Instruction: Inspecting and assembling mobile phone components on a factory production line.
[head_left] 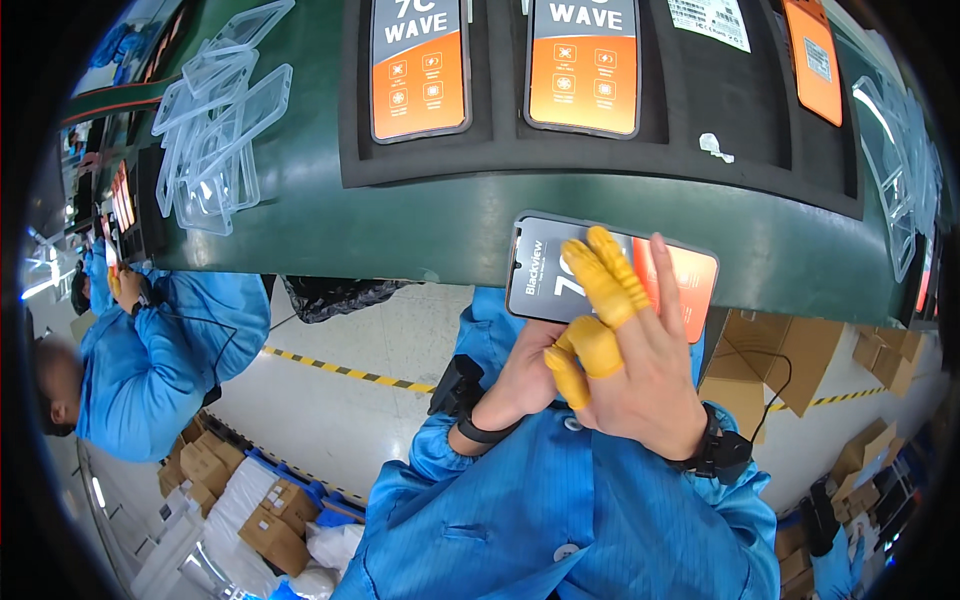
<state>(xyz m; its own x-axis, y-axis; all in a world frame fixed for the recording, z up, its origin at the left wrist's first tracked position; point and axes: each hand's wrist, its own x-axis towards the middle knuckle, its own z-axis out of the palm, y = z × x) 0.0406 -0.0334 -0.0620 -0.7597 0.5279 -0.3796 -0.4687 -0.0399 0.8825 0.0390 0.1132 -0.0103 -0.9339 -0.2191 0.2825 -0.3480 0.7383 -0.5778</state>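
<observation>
- My right hand (640,370), yellow cots on its fingertips (600,285), lies across the face of the smartphone (540,270) and grips it.
- My left hand (525,375) cups the same phone from beneath, fingers mostly hidden.
- The phone sits at the near edge of the green belt (430,225), orange and grey film on its screen.
- Beyond, two more phones (420,70) rest in a dark foam tray (700,140).
- Far left, clear cases (215,130) lie heaped on the belt; a blue-coated person (160,350) works beside it.
</observation>
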